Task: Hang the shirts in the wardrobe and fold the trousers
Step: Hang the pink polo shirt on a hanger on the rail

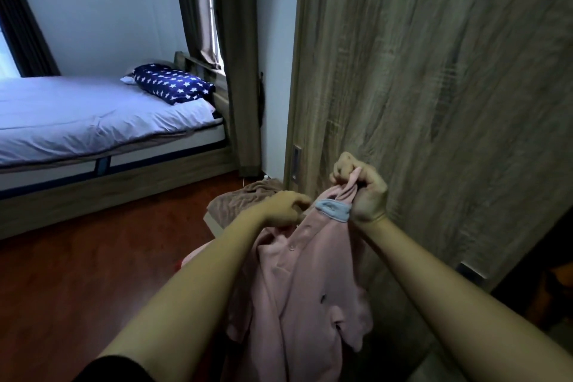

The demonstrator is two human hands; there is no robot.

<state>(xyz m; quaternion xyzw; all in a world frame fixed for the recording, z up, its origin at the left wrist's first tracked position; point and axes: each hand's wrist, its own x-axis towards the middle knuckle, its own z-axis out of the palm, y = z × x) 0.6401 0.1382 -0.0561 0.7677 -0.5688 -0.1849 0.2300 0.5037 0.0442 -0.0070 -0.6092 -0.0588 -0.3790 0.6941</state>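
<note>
I've got the pink shirt (297, 288) up in front of me, right against the closed wardrobe door (434, 87), hanging from both hands near its collar (333, 209), the grey-blue band at the neck. My right hand (362, 192) is the main grip here: fingers curled tight and pressed together around a bunched fistful of pink fabric just above the collar. My left hand (285, 206) sits just to the left, fingertips pinching the shirt's edge beside the collar, near the button placket. The rest of the shirt droops down between my forearms, crumpled, one sleeve dangling near the bottom. I see no hanger anywhere in view, and I can't tell whether one is tucked inside the cloth. Here's my worry: the door looks shut, so I'd judge one hand has to let go to work the recessed door handle (296, 163), and then the whole weight swings on a single bunched grip and could slide out onto the floor (93, 257). The twisted collar could also leave the shirt hanging crooked. A brown cloth heap (238, 198) lies on the floor behind my left hand, and the bed (93, 115) is far left.
</note>
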